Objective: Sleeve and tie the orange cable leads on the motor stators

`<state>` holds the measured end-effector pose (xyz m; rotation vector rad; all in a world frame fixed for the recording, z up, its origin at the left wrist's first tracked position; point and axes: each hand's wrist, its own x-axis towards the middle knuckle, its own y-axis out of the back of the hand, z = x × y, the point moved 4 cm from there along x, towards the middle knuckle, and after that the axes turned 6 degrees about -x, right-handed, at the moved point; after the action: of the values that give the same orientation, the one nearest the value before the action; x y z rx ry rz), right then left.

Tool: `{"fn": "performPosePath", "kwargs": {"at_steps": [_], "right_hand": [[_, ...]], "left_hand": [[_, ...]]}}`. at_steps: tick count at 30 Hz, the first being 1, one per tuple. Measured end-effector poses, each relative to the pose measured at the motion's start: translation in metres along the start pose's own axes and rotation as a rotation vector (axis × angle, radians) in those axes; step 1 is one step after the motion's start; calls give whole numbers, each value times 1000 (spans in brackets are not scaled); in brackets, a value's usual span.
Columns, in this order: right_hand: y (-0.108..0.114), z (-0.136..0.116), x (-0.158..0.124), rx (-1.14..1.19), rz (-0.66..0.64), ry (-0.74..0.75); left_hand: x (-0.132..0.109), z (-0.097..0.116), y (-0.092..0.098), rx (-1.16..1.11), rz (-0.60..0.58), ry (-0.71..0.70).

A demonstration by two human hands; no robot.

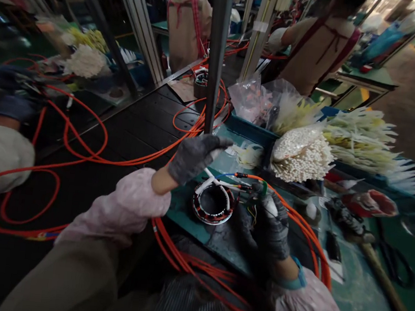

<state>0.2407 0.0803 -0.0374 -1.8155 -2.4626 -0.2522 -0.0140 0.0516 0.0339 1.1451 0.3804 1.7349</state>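
On the green bench before me lies a ring-shaped motor stator (195, 204), dark inside, with white sleeving (208, 181) rising from its windings. My left hand (194, 158), in a grey glove, is above its far left side, fingers stretched to the right. My right hand (272, 226), also gloved and slightly blurred, is right of the stator. Its fingers are curled round thin wires (251, 210); the exact grip is partly hidden. Beside its fingertips, the orange cable (297, 217) meets blue and black leads (240, 175).
Blue trays (249, 129) at the back right hold bundled white sleeves (301, 158) and pale yellow strips (361, 134). A hammer (383, 278) and scissors (398, 262) lie at right. A metal post (217, 57) stands ahead. Orange cable loops cross the black conveyor (140, 123). A co-worker's gloved hands (15, 100) are at left.
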Motion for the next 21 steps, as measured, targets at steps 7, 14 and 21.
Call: {"fn": "performPosePath", "kwargs": {"at_steps": [7,14,21], "right_hand": [[-2,-8,10,52,81,-34],[7,-3,12,12,134,-49],[6,2,13,-71,166,-75]], "left_hand": [[-116,42,-22,193,-190,-357],[-133,31,-38,347,-306,-341],[-142,51,-42,440,-352,-162]]}}
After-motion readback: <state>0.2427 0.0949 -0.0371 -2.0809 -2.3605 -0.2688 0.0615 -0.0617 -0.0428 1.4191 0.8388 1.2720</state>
